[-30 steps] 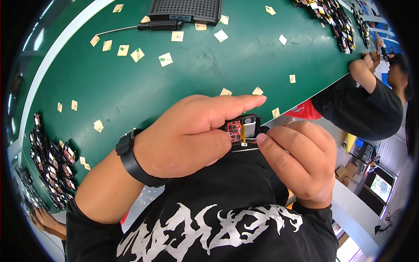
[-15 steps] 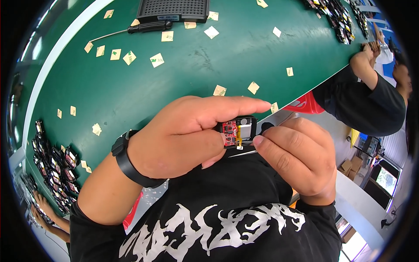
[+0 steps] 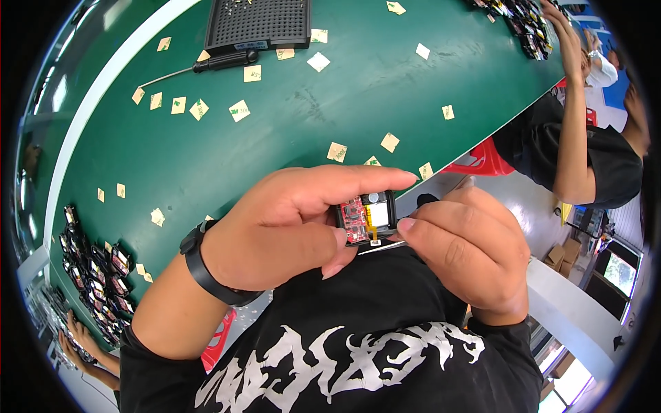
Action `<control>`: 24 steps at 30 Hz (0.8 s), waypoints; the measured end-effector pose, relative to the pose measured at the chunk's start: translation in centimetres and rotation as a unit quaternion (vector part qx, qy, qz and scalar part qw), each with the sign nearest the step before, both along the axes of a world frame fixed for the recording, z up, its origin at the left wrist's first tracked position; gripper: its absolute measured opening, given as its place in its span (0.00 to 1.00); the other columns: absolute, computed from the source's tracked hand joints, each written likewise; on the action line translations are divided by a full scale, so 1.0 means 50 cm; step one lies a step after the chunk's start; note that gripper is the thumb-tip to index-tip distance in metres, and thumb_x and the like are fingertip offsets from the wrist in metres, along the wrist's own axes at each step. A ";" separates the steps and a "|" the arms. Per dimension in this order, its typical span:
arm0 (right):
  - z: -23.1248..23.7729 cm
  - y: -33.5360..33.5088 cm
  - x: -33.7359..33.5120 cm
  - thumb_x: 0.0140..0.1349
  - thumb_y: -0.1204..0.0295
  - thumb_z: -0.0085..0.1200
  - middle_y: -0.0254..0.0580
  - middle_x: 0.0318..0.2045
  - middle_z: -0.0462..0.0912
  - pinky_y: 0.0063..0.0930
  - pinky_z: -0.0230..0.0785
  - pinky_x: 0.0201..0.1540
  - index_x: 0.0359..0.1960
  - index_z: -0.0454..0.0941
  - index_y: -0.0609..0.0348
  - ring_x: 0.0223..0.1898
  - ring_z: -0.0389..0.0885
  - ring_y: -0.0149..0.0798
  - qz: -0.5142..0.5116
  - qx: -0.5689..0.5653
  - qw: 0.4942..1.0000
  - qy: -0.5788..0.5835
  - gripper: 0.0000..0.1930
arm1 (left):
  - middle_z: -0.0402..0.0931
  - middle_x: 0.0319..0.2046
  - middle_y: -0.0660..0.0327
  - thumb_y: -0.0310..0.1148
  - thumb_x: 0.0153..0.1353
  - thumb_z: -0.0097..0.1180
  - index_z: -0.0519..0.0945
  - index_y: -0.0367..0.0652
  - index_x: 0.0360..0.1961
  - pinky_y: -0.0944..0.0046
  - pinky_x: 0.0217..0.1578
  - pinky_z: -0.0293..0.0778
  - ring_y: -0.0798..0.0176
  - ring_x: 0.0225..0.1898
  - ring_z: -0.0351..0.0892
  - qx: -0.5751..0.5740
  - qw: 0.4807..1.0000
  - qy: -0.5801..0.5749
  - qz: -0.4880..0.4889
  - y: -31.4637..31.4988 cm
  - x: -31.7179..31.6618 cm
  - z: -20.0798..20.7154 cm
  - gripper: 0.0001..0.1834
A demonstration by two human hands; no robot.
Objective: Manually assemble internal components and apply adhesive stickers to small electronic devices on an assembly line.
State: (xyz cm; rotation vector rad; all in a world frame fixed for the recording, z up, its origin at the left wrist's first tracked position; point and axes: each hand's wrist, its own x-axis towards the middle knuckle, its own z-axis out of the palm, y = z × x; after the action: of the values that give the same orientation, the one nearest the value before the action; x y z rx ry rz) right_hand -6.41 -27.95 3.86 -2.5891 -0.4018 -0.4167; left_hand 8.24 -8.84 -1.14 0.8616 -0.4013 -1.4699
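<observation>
My left hand (image 3: 289,227), a black band on its wrist, grips a small black device housing (image 3: 394,206) between thumb and fingers, its index finger stretched along the far side. The housing's open face shows a red circuit board (image 3: 354,219), a silvery-white block (image 3: 379,214) and a yellow flex strip with a small white end. My right hand (image 3: 468,241) is closed in a pinch at the housing's right side. From its fingertips a thin, pointed metal tool (image 3: 377,248), possibly tweezers, runs left along the housing's near edge. The rest of the tool is hidden by the fingers.
Beige adhesive squares (image 3: 239,111) lie scattered over the green table (image 3: 289,131). A black perforated tray (image 3: 258,24) and a black-handled screwdriver (image 3: 226,60) are at the far side. Device piles sit left (image 3: 96,275) and far right (image 3: 523,31). Co-workers' arms (image 3: 570,138) show at both sides.
The housing has tipped slightly in my left hand, and the metal tool has stayed along its near edge. My view has shifted a little. The right co-worker's arm now reaches up toward the far pile.
</observation>
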 end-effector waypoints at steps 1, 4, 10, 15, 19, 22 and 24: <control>0.003 0.000 0.000 0.38 0.80 0.66 0.48 0.32 0.82 0.30 0.73 0.28 0.37 0.83 0.73 0.27 0.79 0.41 -0.001 0.010 1.000 0.017 0.19 | 0.79 0.34 0.59 0.22 0.48 0.49 0.70 0.26 0.68 0.73 0.23 0.67 0.73 0.21 0.70 0.000 1.000 0.009 0.000 -0.001 0.001 0.001 0.40; 0.008 0.002 0.001 0.40 0.81 0.66 0.49 0.33 0.83 0.31 0.75 0.30 0.38 0.83 0.73 0.29 0.81 0.42 -0.011 0.040 0.998 0.049 0.18 | 0.78 0.34 0.57 0.22 0.48 0.49 0.70 0.25 0.67 0.72 0.22 0.66 0.72 0.21 0.70 0.004 1.000 0.021 0.007 -0.004 0.001 0.005 0.39; 0.012 0.010 0.004 0.45 0.82 0.69 0.49 0.34 0.84 0.33 0.78 0.32 0.39 0.83 0.72 0.31 0.83 0.44 -0.047 0.097 0.990 0.093 0.16 | 0.80 0.36 0.51 0.22 0.50 0.49 0.68 0.23 0.67 0.71 0.20 0.65 0.70 0.19 0.70 0.023 0.999 0.047 -0.005 -0.003 0.008 0.003 0.38; 0.006 0.015 -0.001 0.46 0.83 0.70 0.47 0.34 0.84 0.32 0.78 0.31 0.38 0.83 0.69 0.30 0.83 0.43 -0.077 0.157 0.978 0.117 0.15 | 0.82 0.40 0.42 0.24 0.54 0.50 0.64 0.23 0.69 0.71 0.19 0.66 0.69 0.18 0.71 0.024 0.997 0.066 -0.029 -0.004 0.018 0.000 0.38; 0.010 0.027 0.006 0.45 0.80 0.73 0.44 0.32 0.85 0.29 0.72 0.28 0.36 0.85 0.64 0.27 0.82 0.41 -0.116 0.157 0.974 0.113 0.14 | 0.82 0.40 0.39 0.27 0.58 0.51 0.63 0.23 0.69 0.71 0.17 0.65 0.67 0.15 0.71 0.015 0.993 0.114 -0.032 -0.001 0.016 -0.014 0.37; 0.018 0.026 0.008 0.43 0.81 0.73 0.44 0.31 0.85 0.30 0.72 0.28 0.35 0.85 0.64 0.27 0.82 0.41 -0.113 0.129 0.979 0.107 0.15 | 0.81 0.38 0.40 0.28 0.58 0.51 0.63 0.22 0.69 0.71 0.16 0.66 0.67 0.14 0.71 0.009 0.991 0.127 -0.036 -0.002 0.018 -0.010 0.36; 0.022 0.025 0.009 0.42 0.82 0.73 0.44 0.31 0.85 0.30 0.71 0.27 0.35 0.85 0.64 0.27 0.81 0.41 -0.108 0.114 0.982 0.106 0.16 | 0.81 0.37 0.41 0.28 0.59 0.52 0.63 0.22 0.68 0.71 0.17 0.66 0.67 0.14 0.71 0.017 0.991 0.125 -0.042 -0.002 0.019 -0.008 0.36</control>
State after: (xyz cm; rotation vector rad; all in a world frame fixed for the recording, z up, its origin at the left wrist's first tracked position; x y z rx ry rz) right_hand -5.97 -26.73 4.94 -2.4268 0.0010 -0.2402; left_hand 9.16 -8.92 -1.55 0.6840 -0.2280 -1.6441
